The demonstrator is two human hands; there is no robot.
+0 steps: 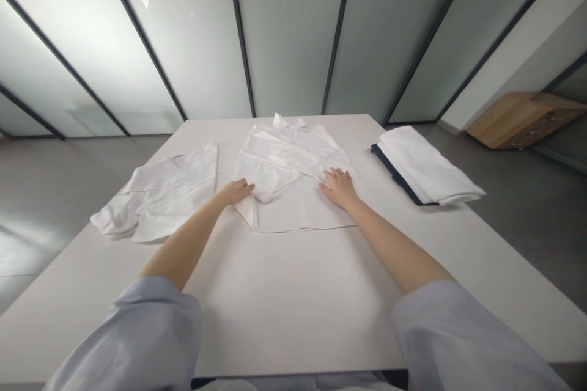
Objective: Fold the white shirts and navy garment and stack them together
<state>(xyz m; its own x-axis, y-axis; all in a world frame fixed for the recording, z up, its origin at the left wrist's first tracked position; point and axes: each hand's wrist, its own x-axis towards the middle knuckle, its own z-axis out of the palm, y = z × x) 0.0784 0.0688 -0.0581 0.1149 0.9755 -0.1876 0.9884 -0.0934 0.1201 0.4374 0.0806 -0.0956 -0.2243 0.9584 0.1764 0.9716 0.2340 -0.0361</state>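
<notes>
1. Touching the white shirt [293, 149] with both hands, we've got it flat on the table [298, 311] mid-frame, collar [288, 123] up top and hem [300, 230] toward us, so its long axis runs away from us.
2. Key bit: the shirt lies between our hands and on past the fingertips. Left hand [236, 192] is at its left edge, right hand [339, 188] on its right part, so neither's really nearer.
3. Left fingers look curled; we can't tell if they're pinching fabric. Right hand's palm down, fingers spread on the cloth.
4. Both forearms [397, 244] angle in from the lower corners, pretty stretched out. Another white garment [183, 195] lies left of centre, folded white cloth [426, 165] at right.
</notes>
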